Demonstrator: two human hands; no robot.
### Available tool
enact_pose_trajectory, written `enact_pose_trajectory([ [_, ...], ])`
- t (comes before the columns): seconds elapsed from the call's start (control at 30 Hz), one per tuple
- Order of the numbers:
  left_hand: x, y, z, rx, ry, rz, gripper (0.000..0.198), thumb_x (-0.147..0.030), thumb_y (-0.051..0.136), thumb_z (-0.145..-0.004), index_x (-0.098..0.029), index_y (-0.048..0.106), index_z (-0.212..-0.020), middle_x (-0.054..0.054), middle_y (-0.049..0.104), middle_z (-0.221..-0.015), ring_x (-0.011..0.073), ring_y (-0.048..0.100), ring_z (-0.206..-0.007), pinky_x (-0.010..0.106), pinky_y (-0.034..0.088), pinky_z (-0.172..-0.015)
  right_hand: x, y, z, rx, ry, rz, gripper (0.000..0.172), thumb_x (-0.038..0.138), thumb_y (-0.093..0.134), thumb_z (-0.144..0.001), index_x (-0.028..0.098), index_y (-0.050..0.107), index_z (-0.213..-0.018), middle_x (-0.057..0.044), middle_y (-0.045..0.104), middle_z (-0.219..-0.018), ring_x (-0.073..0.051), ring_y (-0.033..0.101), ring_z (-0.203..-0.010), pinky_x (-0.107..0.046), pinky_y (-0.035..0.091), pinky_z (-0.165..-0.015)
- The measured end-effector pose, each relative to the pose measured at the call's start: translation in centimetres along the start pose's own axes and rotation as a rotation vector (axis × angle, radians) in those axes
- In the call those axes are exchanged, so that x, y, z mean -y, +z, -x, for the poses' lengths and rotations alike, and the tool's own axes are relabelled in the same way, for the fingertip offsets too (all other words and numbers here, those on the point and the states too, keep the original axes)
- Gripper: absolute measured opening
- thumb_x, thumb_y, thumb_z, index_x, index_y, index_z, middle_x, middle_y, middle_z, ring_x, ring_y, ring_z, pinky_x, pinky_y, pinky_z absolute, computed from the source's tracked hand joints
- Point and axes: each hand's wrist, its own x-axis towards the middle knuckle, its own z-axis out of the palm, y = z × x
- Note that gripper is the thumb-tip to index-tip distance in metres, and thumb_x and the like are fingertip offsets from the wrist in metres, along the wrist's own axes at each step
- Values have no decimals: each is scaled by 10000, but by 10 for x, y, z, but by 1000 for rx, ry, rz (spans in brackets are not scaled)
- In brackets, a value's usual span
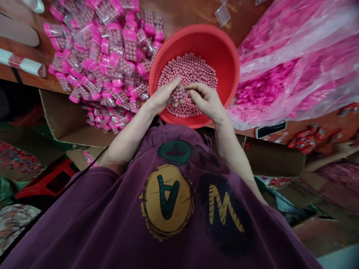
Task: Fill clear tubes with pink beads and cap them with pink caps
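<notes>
Bench: a brown wooden workbench (179, 15) is extending ahead of both hands, with its near edge running just beyond the wrists. A brown cardboard box (70, 125) is standing open below that edge, to the left of the hands. Farther down, left of the forearms, a red plastic stool (46, 179) is sitting near the floor.

Surroundings: left of the hands, a heap of clear plastic boxes with magenta caps (95, 52) is spreading across the bench, each box packed with pink beads. Right of the hands, a translucent plastic bag of magenta pieces (291, 63) is lying on the bench. A purple T-shirt with printed round badges (168, 198) is filling the view below the forearms.

Subject: directly under the hands, a round red plastic basin (193, 41) is holding a shallow layer of matte pink spherical beads (187, 71). The left hand (161, 98) and right hand (203, 101) are curling inward over the basin, both pinching a small clear bead-filled box (178, 94) between their fingers; its ends are hidden by the fingers.
</notes>
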Motion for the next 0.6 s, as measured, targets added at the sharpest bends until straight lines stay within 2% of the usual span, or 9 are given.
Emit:
enact_pose_trajectory([
  [0.1, 7, 7, -7, -21, 50, -5, 773, -895, 422, -1063, -187, 716, -965, 93, 747, -843, 271, 799, -896, 472, 682, -779, -7, 3, 9, -39, -24, 18, 423, 635, 658, -1048, 291, 802, -1246, -53, 806, -1183, -298, 746, -1240, -586, 623, -1164],
  [0.17, 12, 12, -10, -7, 82, -16, 672, -794, 485, -1110, -185, 734, -975, 88, 751, -846, 261, 799, -872, 449, 684, -749, -19, 0, 17, -112, -11, 2, 519, 719, 636, -1039, 309, 778, -1325, -51, 798, -1105, -280, 775, -1107, -562, 672, -1052],
  [0.2, 14, 13, -11, 6, 84, -17, 606, -733, 526, -1120, -185, 743, -979, 88, 752, -848, 261, 802, -873, 436, 683, -737, -29, -4, 21, -192, 12, -5, 560, 753, 608, -1042, 317, 759, -1358, -51, 785, -1054, -268, 781, -1020, -542, 689, -977],
  [0.27, 17, 14, -11, 38, 62, 5, 502, -650, 593, -1096, -191, 753, -970, 96, 754, -858, 269, 808, -892, 409, 674, -717, -54, -22, 31, -444, 84, 9, 608, 790, 503, -1070, 321, 721, -1390, -55, 754, -991, -252, 776, -895, -515, 692, -859],
  [0.37, 18, 12, -9, 50, 16, 54, 429, -637, 644, -1007, -223, 750, -963, 107, 754, -876, 287, 806, -965, 384, 658, -721, -103, -67, 51, -890, 253, 65, 651, 750, 270, -1126, 297, 667, -1372, -75, 720, -982, -273, 787, -893, -533, 681, -814],
  [0.43, 18, 9, -9, 14, 11, 62, 374, -620, 658, -943, -257, 746, -948, 104, 751, -878, 280, 788, -969, 378, 645, -730, -136, -97, 67, -1078, 390, 58, 652, 667, 174, -1141, 267, 648, -1343, -76, 698, -952, -277, 785, -869, -545, 682, -790],
  [0.47, 18, 8, -10, -10, 18, 57, 339, -599, 656, -920, -272, 746, -934, 102, 751, -879, 272, 775, -950, 380, 638, -731, -150, -109, 75, -1118, 452, 65, 637, 617, 162, -1142, 251, 652, -1322, -71, 686, -926, -270, 778, -837, -539, 686, -771],
  [0.53, 19, 7, -11, -46, 40, 41, 274, -544, 636, -889, -293, 746, -900, 97, 748, -870, 259, 747, -894, 391, 624, -723, -172, -124, 89, -1113, 544, 94, 571, 531, 220, -1124, 219, 676, -1265, -54, 669, -869, -247, 753, -757, -512, 694, -730],
  [0.6, 19, 10, -11, -58, 63, 35, 240, -500, 612, -878, -300, 744, -876, 92, 739, -847, 250, 727, -849, 397, 611, -715, -185, -128, 95, -993, 538, 128, 481, 464, 320, -1086, 195, 702, -1203, -55, 685, -852, -235, 744, -740, -492, 706, -742],
])
